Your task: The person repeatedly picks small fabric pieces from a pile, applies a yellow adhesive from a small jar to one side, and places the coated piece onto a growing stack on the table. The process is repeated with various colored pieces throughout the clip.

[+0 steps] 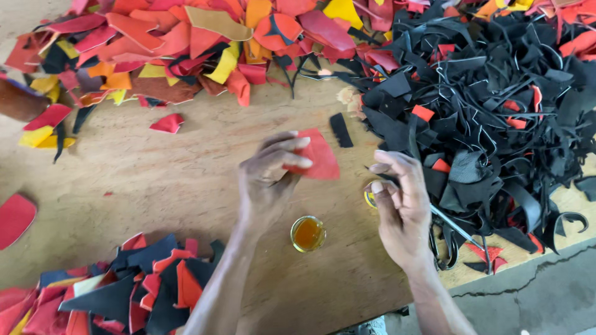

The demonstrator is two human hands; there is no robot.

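- The left hand (268,180) pinches a red leather scrap (318,156) by its edge, fingers closed on it, above the middle of the bench (186,180).
- It looks light, thin and floppy, so an edge pinch should suit it.
- The right hand (400,208) is curled around a thin metal tool (456,226).
- A small jar of amber glue (308,233) sits near the bench's front edge.
- Black offcuts (490,105) heap toward the right edge.

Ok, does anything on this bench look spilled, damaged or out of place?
Nothing spilled. The glue cup stands upright between the hands. The left hand holds a red piece; the right hand holds a thin tool. Scraps lie in loose heaps, black strips spreading to the bench edge.
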